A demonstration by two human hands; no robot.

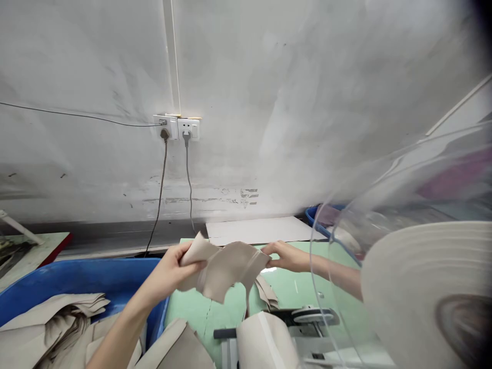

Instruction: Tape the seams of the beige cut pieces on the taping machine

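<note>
A beige cut piece of fabric [226, 269] hangs in the air between both hands above the green table [295, 289]. My left hand [175, 266] grips its left edge with the fingers closed round it. My right hand [286, 255] pinches its right corner. Under the piece lies more beige fabric [269, 294] beside a grey machine part with a round disc [313, 313].
A blue bin [115, 282] at the left holds several beige pieces. A big white roll [426, 292] behind a clear plastic guard fills the right. A white board [261, 229] and another blue bin [319, 215] sit at the back. Two cables hang from wall sockets [177, 127].
</note>
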